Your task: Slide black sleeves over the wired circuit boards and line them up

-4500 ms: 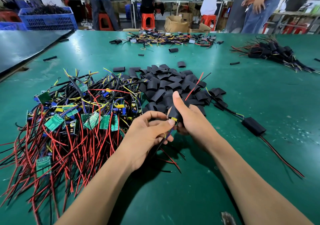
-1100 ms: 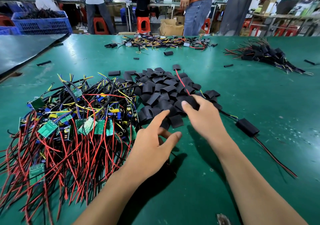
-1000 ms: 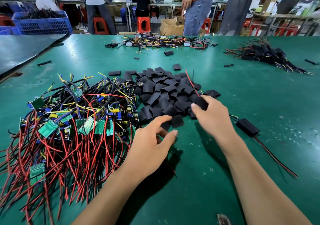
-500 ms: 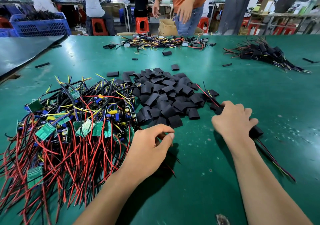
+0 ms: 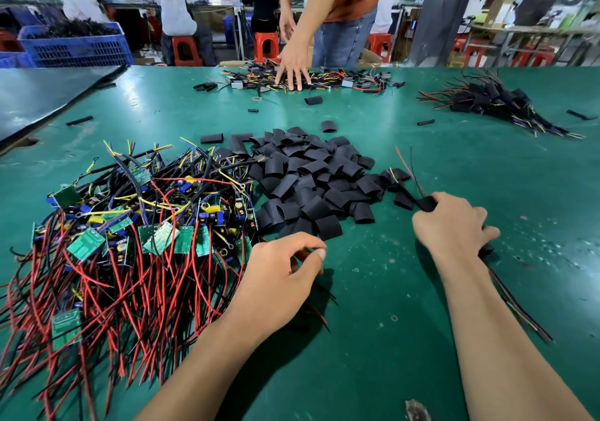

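Right hand (image 5: 451,222) has slid right of the sleeve pile (image 5: 311,180) — now gripping a sleeved board (image 5: 427,203) down on the table (image 5: 503,167). Left hand (image 5: 282,278) curled — can't tell if it's holding anything.

A grey pillar (image 5: 444,15) rises beyond the far edge of the green table (image 5: 389,291). Left of the pillar, red stools (image 5: 266,45) stand at long workbenches (image 5: 207,4) with seated people (image 5: 173,2). Farther left sits a blue slatted crate (image 5: 74,47). Right of the pillar, cluttered tables hold a cardboard box (image 5: 498,8).
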The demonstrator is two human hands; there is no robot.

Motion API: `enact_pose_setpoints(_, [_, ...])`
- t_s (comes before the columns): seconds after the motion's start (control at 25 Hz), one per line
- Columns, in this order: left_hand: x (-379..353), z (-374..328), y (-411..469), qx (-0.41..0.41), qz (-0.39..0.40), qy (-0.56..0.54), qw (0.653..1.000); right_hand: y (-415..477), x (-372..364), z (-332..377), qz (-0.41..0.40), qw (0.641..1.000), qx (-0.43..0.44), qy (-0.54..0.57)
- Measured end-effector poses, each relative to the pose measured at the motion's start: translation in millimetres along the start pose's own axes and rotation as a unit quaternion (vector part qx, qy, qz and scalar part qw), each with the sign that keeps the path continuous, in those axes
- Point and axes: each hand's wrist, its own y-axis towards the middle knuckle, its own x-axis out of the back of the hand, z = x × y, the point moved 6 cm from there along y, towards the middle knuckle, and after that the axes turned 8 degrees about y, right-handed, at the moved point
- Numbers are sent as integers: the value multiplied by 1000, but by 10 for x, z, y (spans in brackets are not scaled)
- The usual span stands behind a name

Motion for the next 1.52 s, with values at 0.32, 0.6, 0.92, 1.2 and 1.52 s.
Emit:
enact_pose_setpoints(0.32, [-12, 39, 17, -2, -17, 4, 1000, -88, -83, 188, -51, 992, 95, 60])
enact_pose_setpoints(0.6, [128, 261, 114, 126, -134, -104, 977, -708, -292, 832, 49, 890, 332, 310])
enact_pose_setpoints(0.92, [209, 331, 38, 169, -211, -202, 941, -1377, -768, 1465, 322, 832, 190, 410])
enact_pose_setpoints(1.2, [182, 333, 52, 145, -224, -311, 912, -1248, -861, 1548, 352, 841, 184, 368])
enact_pose_setpoints(1.52, [215, 288, 58, 113, -216, -339, 909, -1059, -600, 1595, 317, 848, 192, 378])
